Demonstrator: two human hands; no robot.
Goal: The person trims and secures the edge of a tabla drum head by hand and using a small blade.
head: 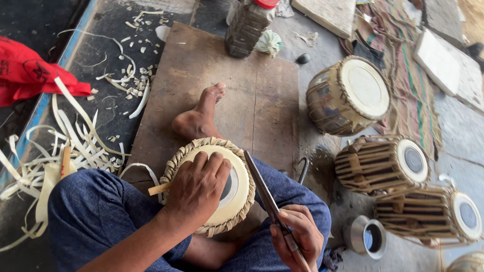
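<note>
Red cloth point(25, 73) lies at the far left on the floor, with pale cut strips point(75, 136) scattered beside it. Next comes the wooden board point(242, 95), where a bare foot point(199, 118) rests. Against that foot sits the small drum point(242, 189), its braided rim and pale skin facing up, propped on the person's lap. The left hand point(196, 189) is spread flat over the drumhead, fingers curled down, pressing it steady rather than gripping around it. Just to the right, the right hand point(297, 236) is closed around a long metal blade point(262, 189), whose tip lies at the drum's rim, very near the left fingers. Further right stand a large drum point(348, 95), two strapped drums point(383, 163) and a metal cup point(365, 236).

Risk, as I judge it: the blade could slip off the rim and nick the skin or the holding fingers, since the drum is only braced by palm and foot and could roll.
</note>
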